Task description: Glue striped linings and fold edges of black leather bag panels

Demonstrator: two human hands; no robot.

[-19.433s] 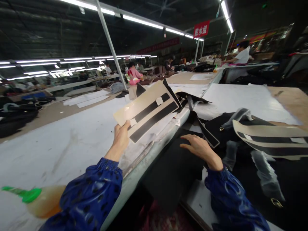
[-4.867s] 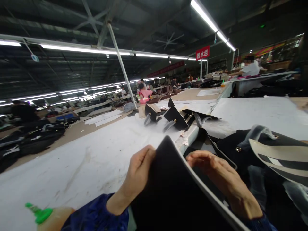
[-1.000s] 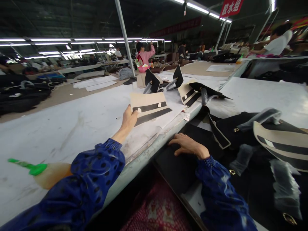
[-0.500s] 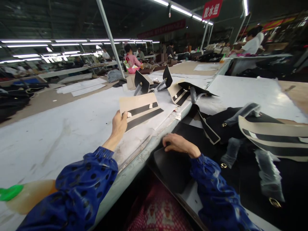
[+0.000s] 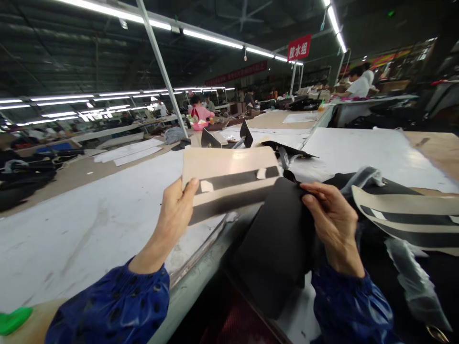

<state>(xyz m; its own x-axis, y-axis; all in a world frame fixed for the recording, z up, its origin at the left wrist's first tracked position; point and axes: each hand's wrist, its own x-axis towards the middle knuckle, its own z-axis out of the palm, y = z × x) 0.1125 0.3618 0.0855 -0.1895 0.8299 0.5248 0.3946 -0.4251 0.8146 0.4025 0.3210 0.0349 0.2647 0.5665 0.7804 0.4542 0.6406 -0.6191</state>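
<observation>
My left hand (image 5: 175,210) pinches the left edge of a beige panel (image 5: 229,160) with two dark strips and small white tabs, raised above the white table. On the right, my right hand (image 5: 332,215) has thumb and fingers closed on the upper corner of a black panel (image 5: 276,248), which hangs tilted below it. The right end of the beige panel reaches the top of the black one; whether they touch I cannot tell. Beside my right hand lie black bag pieces with a plastic-wrapped handle (image 5: 364,179) and another striped beige panel (image 5: 412,210).
A bottle with a green cap (image 5: 16,320) stands at the lower left. Black flaps (image 5: 211,138) with wrapped handles sit farther along the white table (image 5: 89,229). A slanted metal pole (image 5: 161,64) rises beyond it. Several people work at the back.
My left hand has lifted the beige panel nearer and to the right. My right hand has taken the black panel by its corner and raised it. The view has tilted upward.
</observation>
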